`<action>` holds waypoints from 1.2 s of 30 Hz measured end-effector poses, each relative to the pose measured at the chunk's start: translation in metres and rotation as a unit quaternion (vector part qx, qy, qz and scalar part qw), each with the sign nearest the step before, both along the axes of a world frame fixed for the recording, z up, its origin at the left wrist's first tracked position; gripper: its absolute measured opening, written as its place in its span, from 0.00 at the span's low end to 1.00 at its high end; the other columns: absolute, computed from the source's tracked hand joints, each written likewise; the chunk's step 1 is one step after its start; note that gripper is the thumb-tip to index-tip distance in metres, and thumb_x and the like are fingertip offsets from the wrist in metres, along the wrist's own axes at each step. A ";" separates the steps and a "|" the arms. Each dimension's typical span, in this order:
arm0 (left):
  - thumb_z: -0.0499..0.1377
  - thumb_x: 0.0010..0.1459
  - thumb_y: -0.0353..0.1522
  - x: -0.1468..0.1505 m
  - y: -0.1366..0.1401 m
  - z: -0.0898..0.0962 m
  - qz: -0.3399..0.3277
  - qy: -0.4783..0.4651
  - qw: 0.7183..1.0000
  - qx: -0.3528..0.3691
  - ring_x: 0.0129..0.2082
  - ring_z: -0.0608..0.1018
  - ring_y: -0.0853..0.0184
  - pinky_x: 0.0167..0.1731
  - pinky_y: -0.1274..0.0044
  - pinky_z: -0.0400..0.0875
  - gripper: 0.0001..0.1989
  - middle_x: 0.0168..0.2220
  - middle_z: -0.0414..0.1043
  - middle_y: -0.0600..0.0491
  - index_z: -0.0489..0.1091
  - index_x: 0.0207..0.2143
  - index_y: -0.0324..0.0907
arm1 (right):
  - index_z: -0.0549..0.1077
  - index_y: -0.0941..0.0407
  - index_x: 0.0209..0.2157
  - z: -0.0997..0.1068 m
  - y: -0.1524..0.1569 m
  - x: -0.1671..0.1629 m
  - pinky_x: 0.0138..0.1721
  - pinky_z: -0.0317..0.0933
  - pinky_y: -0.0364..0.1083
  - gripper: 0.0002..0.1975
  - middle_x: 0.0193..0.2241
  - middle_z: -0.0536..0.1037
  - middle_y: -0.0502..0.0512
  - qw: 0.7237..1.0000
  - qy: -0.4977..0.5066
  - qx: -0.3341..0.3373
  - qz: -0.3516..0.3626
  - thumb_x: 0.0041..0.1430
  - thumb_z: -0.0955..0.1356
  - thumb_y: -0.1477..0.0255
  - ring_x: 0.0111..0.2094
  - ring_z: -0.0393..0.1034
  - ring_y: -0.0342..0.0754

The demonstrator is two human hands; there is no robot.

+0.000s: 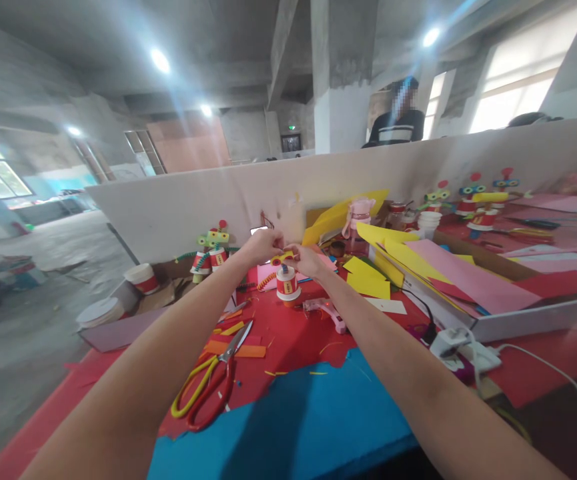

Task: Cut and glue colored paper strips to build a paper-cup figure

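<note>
Two forearms (133, 360) flank one blue sheet (348, 413) at the table's front edge. Open red tabletop (288, 333) separates one pair of scissors (227, 355) from one pink glue gun (335, 313). One cup figure (288, 283) stands behind. Left hand (264, 245) and right hand (308, 260) meet at its yellow head, fingers bent; whether either pinches it cannot be determined.

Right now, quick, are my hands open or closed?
Left hand: curled by the yellow toy head; grip can't be told.
Right hand: curled, beside that head; grip unclear too.

Streaky glare around ceiling lamps (160, 61)
</note>
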State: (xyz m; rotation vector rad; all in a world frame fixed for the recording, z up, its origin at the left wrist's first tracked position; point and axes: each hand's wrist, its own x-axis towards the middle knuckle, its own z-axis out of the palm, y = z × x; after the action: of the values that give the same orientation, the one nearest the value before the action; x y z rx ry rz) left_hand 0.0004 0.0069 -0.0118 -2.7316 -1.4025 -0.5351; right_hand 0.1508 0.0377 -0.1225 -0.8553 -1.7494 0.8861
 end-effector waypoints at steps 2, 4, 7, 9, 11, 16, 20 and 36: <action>0.60 0.45 0.28 0.001 -0.001 0.000 0.012 0.004 1.000 0.010 0.27 0.71 0.71 0.28 0.81 0.61 0.01 0.24 0.72 0.57 0.71 0.23 0.40 | 0.71 0.57 0.42 0.000 -0.001 0.001 0.31 0.65 0.43 0.16 0.28 0.75 0.49 1.000 0.009 0.005 0.009 0.49 0.71 0.71 0.28 0.70 0.43; 0.61 0.45 0.29 0.002 -0.002 -0.001 0.026 0.004 0.999 0.022 0.27 0.71 0.71 0.29 0.80 0.61 0.02 0.25 0.73 0.56 0.71 0.22 0.40 | 0.71 0.56 0.41 0.000 -0.003 0.002 0.30 0.65 0.42 0.16 0.28 0.75 0.48 1.000 0.017 0.006 0.010 0.49 0.71 0.70 0.28 0.69 0.42; 0.62 0.45 0.30 0.002 -0.002 -0.001 0.037 -0.006 0.999 0.029 0.27 0.71 0.71 0.28 0.80 0.61 0.02 0.23 0.72 0.56 0.72 0.22 0.40 | 0.71 0.55 0.39 0.001 -0.005 0.003 0.29 0.64 0.41 0.15 0.28 0.75 0.47 1.000 0.025 0.004 0.001 0.48 0.72 0.69 0.27 0.68 0.42; 0.62 0.46 0.30 0.001 -0.001 -0.002 0.031 -0.013 0.999 0.024 0.26 0.71 0.71 0.28 0.80 0.61 0.02 0.23 0.72 0.57 0.72 0.22 0.40 | 0.71 0.55 0.39 0.001 -0.005 0.003 0.29 0.64 0.41 0.15 0.28 0.74 0.46 0.999 0.032 0.001 -0.003 0.47 0.72 0.69 0.27 0.68 0.42; 0.62 0.47 0.30 0.000 0.000 -0.004 0.024 -0.020 0.999 0.015 0.26 0.71 0.72 0.29 0.80 0.62 0.03 0.23 0.72 0.56 0.73 0.23 0.40 | 0.70 0.55 0.38 0.002 -0.006 0.003 0.29 0.64 0.41 0.15 0.27 0.74 0.46 0.999 0.040 -0.006 0.001 0.47 0.71 0.69 0.27 0.68 0.42; 0.61 0.48 0.30 -0.002 0.003 -0.005 0.029 -0.025 0.999 0.001 0.27 0.72 0.71 0.31 0.79 0.63 0.04 0.25 0.75 0.55 0.76 0.26 0.40 | 0.69 0.55 0.37 0.003 -0.008 0.002 0.28 0.63 0.40 0.13 0.28 0.74 0.46 0.997 0.062 -0.034 0.024 0.47 0.70 0.71 0.27 0.68 0.41; 0.61 0.48 0.29 -0.002 0.001 -0.004 0.026 -0.028 0.999 -0.010 0.28 0.73 0.71 0.32 0.79 0.64 0.04 0.26 0.76 0.54 0.77 0.27 0.39 | 0.69 0.56 0.37 0.002 -0.009 0.001 0.29 0.63 0.40 0.13 0.27 0.73 0.46 0.997 0.071 -0.032 0.021 0.47 0.69 0.73 0.28 0.68 0.41; 0.61 0.50 0.29 0.000 -0.007 -0.011 0.040 -0.021 0.998 0.044 0.27 0.72 0.70 0.31 0.79 0.63 0.05 0.25 0.76 0.53 0.78 0.27 0.40 | 0.70 0.55 0.38 -0.001 -0.012 0.000 0.32 0.64 0.41 0.12 0.30 0.75 0.49 0.997 0.076 -0.017 -0.024 0.49 0.68 0.73 0.32 0.70 0.44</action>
State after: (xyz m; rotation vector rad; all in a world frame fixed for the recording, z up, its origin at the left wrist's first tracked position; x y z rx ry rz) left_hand 0.0008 0.0004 -0.0226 -2.5987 -1.4537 -0.6376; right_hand 0.1506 0.0253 -0.1238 -0.8274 -1.5809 0.9270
